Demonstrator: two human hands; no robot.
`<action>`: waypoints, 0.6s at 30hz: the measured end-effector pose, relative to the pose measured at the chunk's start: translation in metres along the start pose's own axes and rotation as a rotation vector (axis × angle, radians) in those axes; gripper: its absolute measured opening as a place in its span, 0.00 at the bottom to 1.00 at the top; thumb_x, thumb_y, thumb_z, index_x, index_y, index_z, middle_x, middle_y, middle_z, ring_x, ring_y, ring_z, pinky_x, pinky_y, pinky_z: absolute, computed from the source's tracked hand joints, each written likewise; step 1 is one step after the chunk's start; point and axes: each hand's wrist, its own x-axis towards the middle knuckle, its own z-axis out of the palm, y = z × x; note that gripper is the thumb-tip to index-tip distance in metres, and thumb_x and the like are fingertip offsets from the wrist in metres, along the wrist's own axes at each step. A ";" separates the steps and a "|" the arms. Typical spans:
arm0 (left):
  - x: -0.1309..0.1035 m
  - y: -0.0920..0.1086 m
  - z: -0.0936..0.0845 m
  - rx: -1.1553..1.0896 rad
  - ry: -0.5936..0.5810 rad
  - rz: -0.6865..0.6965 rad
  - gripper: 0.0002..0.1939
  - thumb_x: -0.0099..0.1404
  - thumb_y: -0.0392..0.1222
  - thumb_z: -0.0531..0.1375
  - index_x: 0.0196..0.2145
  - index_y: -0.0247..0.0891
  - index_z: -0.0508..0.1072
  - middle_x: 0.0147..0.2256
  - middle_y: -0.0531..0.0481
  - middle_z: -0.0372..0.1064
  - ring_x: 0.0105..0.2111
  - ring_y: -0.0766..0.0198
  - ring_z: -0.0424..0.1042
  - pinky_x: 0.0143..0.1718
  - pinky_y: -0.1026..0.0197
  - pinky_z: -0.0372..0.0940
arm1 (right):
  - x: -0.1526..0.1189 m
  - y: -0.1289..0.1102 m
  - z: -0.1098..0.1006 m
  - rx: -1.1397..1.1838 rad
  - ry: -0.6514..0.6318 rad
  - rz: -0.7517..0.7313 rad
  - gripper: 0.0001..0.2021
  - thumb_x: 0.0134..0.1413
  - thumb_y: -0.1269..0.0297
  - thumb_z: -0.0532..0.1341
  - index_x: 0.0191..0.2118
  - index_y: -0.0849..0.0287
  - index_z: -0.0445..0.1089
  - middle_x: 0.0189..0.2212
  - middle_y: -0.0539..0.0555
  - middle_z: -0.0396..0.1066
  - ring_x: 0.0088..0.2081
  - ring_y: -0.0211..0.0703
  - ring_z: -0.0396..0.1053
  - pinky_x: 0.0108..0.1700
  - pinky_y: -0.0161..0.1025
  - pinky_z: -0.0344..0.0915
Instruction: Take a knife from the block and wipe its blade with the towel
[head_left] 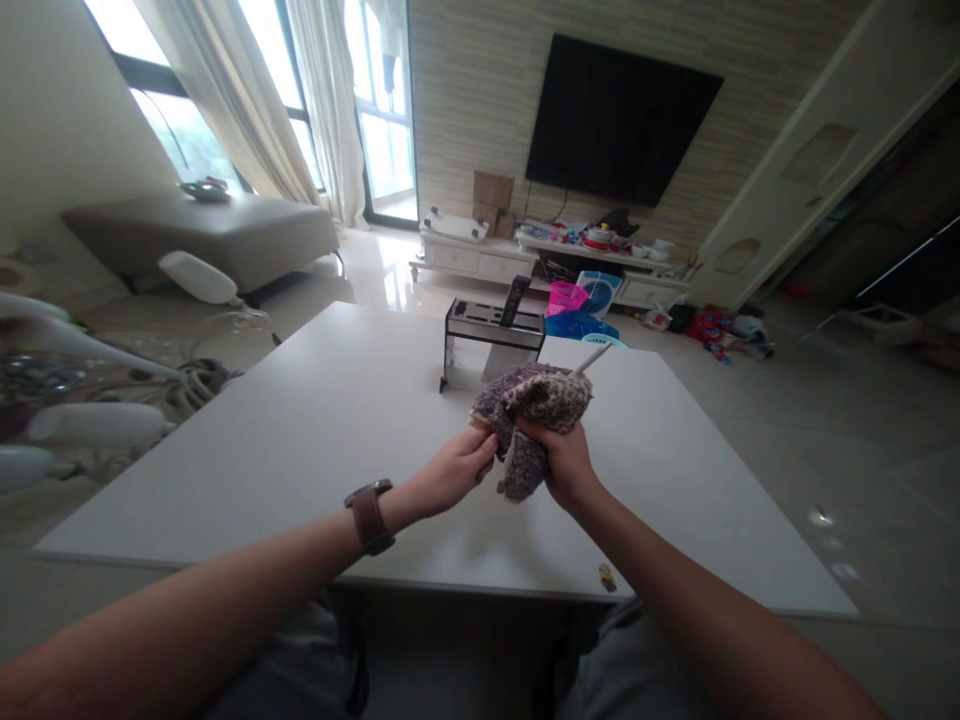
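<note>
Left hand (pixel 461 468): forearm reaching in from lower left, brown-strapped watch (pixel 370 518) at the wrist, fingers pinching the lower left edge of a shaggy grey-brown cloth (pixel 551 395). Right hand (pixel 571 464): forearm angled in from lower right, fingers clenched around the cloth's folds, thumb toward the left hand. Cloth: bunched, held above the white table (pixel 352 400), one flap hanging between the hands. Thin pale strip (pixel 592 358): juts from the cloth's upper right; remainder covered, nature unclear. Several fingertips hidden by fabric; both forearms cut off by the frame. Slotted rack (pixel 491 312): on the table beyond the cloth, black handle (pixel 514 300) upright in it. Small yellow-and-blue figure (pixel 607 577): near table edge. Room: wall-mounted television (pixel 622 118), pale curtains (pixel 217 100), glossy floor.
</note>
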 end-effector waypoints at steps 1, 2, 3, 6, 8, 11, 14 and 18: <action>0.000 0.001 0.000 0.011 -0.002 -0.008 0.25 0.70 0.63 0.50 0.27 0.40 0.60 0.20 0.57 0.56 0.20 0.69 0.54 0.21 0.65 0.52 | 0.002 -0.002 -0.001 0.006 0.001 0.001 0.24 0.33 0.68 0.78 0.43 0.60 0.77 0.36 0.53 0.81 0.36 0.50 0.78 0.44 0.48 0.76; -0.001 0.003 -0.001 0.020 -0.006 -0.015 0.25 0.70 0.63 0.49 0.28 0.39 0.62 0.20 0.57 0.56 0.20 0.69 0.54 0.21 0.64 0.52 | 0.004 -0.005 -0.002 0.014 0.005 0.000 0.24 0.33 0.68 0.77 0.42 0.60 0.77 0.35 0.53 0.81 0.35 0.49 0.78 0.44 0.48 0.76; -0.001 0.005 -0.001 0.031 -0.012 -0.018 0.25 0.70 0.63 0.49 0.30 0.39 0.64 0.20 0.57 0.55 0.20 0.69 0.54 0.21 0.64 0.52 | 0.006 -0.008 -0.004 0.023 0.013 -0.007 0.23 0.34 0.68 0.77 0.42 0.60 0.77 0.35 0.53 0.81 0.35 0.49 0.77 0.43 0.48 0.76; -0.004 0.009 -0.004 0.078 -0.036 -0.021 0.25 0.71 0.63 0.48 0.34 0.37 0.68 0.20 0.58 0.55 0.20 0.69 0.54 0.21 0.65 0.51 | 0.016 -0.016 -0.012 0.052 0.063 -0.041 0.23 0.33 0.69 0.77 0.41 0.59 0.77 0.36 0.52 0.81 0.35 0.48 0.77 0.42 0.46 0.76; -0.006 0.010 -0.006 0.117 -0.047 -0.027 0.25 0.71 0.62 0.48 0.35 0.37 0.70 0.20 0.58 0.55 0.20 0.68 0.54 0.21 0.65 0.52 | 0.025 -0.022 -0.019 0.080 0.112 -0.053 0.22 0.32 0.69 0.77 0.40 0.59 0.77 0.35 0.51 0.81 0.35 0.46 0.77 0.42 0.45 0.76; -0.008 0.009 -0.010 0.170 -0.049 -0.031 0.25 0.71 0.61 0.48 0.35 0.36 0.71 0.21 0.57 0.56 0.21 0.68 0.55 0.22 0.64 0.53 | 0.038 -0.029 -0.032 0.132 0.158 -0.062 0.20 0.33 0.71 0.76 0.38 0.59 0.76 0.35 0.50 0.81 0.34 0.45 0.77 0.42 0.46 0.77; -0.010 0.008 -0.013 0.215 -0.045 -0.028 0.25 0.71 0.60 0.49 0.34 0.36 0.71 0.23 0.55 0.57 0.23 0.67 0.57 0.24 0.64 0.54 | 0.049 -0.034 -0.046 0.163 0.184 -0.076 0.18 0.36 0.71 0.75 0.37 0.58 0.76 0.34 0.49 0.80 0.34 0.45 0.78 0.42 0.47 0.78; -0.012 0.012 -0.014 0.262 -0.054 -0.023 0.25 0.71 0.59 0.48 0.34 0.36 0.72 0.23 0.55 0.57 0.24 0.65 0.58 0.24 0.63 0.54 | 0.059 -0.038 -0.063 0.195 0.181 -0.108 0.17 0.39 0.70 0.74 0.39 0.56 0.75 0.34 0.50 0.80 0.34 0.47 0.78 0.41 0.51 0.78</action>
